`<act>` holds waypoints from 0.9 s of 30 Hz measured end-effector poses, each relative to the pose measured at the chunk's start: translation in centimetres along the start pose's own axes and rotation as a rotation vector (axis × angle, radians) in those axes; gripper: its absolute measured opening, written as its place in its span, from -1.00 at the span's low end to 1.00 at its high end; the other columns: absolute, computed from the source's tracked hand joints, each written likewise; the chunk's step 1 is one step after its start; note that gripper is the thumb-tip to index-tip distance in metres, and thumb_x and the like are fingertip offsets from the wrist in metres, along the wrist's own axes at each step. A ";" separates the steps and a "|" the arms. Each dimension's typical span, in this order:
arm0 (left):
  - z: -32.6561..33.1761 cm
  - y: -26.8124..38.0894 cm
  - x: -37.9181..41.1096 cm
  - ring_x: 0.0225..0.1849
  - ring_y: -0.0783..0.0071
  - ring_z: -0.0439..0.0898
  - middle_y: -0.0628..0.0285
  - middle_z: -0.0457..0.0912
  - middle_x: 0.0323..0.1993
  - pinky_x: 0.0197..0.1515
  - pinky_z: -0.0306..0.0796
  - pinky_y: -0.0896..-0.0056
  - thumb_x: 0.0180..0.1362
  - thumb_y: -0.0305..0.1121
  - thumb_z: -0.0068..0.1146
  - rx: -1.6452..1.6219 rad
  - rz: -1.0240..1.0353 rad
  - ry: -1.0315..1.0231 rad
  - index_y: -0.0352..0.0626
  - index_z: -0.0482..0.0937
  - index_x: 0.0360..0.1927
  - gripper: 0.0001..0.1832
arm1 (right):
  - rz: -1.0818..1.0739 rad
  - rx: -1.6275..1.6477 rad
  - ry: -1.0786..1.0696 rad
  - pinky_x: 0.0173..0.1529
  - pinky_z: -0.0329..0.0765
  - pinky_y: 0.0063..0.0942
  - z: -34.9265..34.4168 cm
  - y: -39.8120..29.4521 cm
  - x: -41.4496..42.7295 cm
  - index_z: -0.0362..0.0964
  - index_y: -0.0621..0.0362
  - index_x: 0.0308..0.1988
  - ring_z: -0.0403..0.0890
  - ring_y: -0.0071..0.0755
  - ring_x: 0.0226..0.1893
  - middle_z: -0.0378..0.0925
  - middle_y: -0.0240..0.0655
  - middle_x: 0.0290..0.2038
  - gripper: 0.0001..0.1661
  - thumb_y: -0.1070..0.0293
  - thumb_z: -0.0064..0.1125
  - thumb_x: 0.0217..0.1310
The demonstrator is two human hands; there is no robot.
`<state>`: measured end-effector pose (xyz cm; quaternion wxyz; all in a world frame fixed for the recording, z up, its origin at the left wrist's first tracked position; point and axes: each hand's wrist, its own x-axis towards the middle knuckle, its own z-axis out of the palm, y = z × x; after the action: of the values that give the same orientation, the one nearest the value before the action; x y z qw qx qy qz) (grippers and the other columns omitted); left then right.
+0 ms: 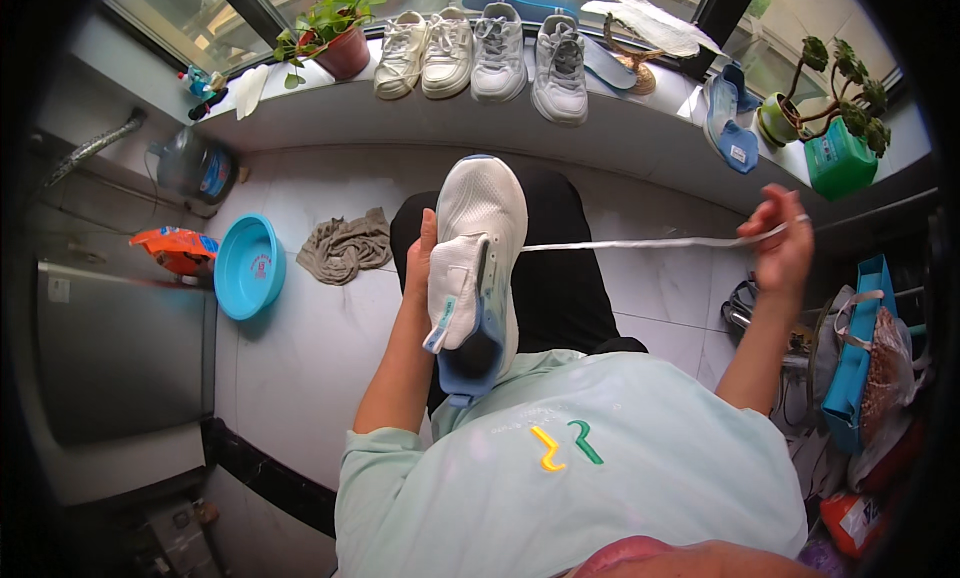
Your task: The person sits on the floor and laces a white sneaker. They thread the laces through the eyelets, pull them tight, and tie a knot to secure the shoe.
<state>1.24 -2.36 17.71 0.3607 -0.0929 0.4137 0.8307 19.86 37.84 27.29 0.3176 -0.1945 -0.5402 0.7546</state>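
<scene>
A white sneaker with a blue lining (484,203) is held over my lap, its toe pointing away from me. My left hand (421,257) grips its left side, with the thumb up along the upper. The padded tongue (454,278) is folded over to the left and bares some eyelets. From the shoe's right side a white shoelace (637,244) runs nearly straight out to my right hand (780,240), which holds its far part between the fingers, well to the right of the shoe. How the lace passes through the eyelets is hidden.
Several white sneakers (491,52), potted plants (343,52) and a blue shoe (727,124) line the windowsill. On the floor at left lie a blue basin (250,266) and a crumpled cloth (345,245). A blue bag (859,360) stands among items at right.
</scene>
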 end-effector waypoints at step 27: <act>-0.4 1.9 2.7 0.18 0.46 0.43 0.11 0.45 0.15 0.27 0.27 0.47 0.37 -0.31 0.12 0.275 0.582 0.333 -0.46 0.26 0.30 -0.43 | -0.371 -0.850 -0.755 -0.50 0.46 -0.31 20.4 14.6 -1.7 0.49 0.21 -0.23 0.57 -0.12 -0.60 0.51 -0.17 -0.60 -0.81 0.55 0.15 0.06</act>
<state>-2.06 -2.01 17.44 0.0458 -0.0558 0.5838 0.8087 4.15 19.41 20.49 0.1243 0.0746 -0.8953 0.4213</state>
